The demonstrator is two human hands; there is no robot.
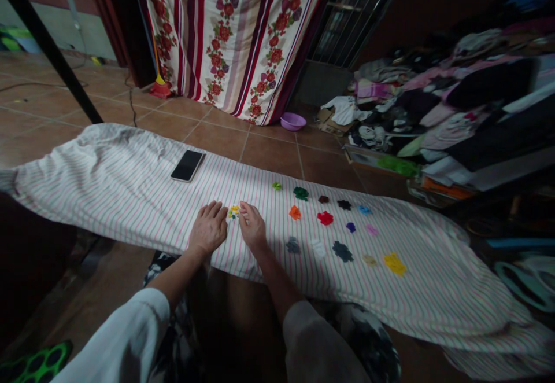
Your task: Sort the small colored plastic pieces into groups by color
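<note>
Small yellow and green pieces lie in a loose cluster on the striped cloth, between my two hands. My left hand rests palm down just left of them, its fingers stretched out. To their right is my right hand, fingers bent and drawn together with the thumb at the edge of the cluster; whatever is between the fingertips is too small to see. Piles of small pieces sorted by colour lie to the right, among them orange, red, dark green and yellow.
A phone lies on the cloth to the left. Beyond the cloth-covered surface, a purple basin stands on the tiled floor near a flowered curtain. Clothes are heaped at the right. A dark pole slants across the upper left.
</note>
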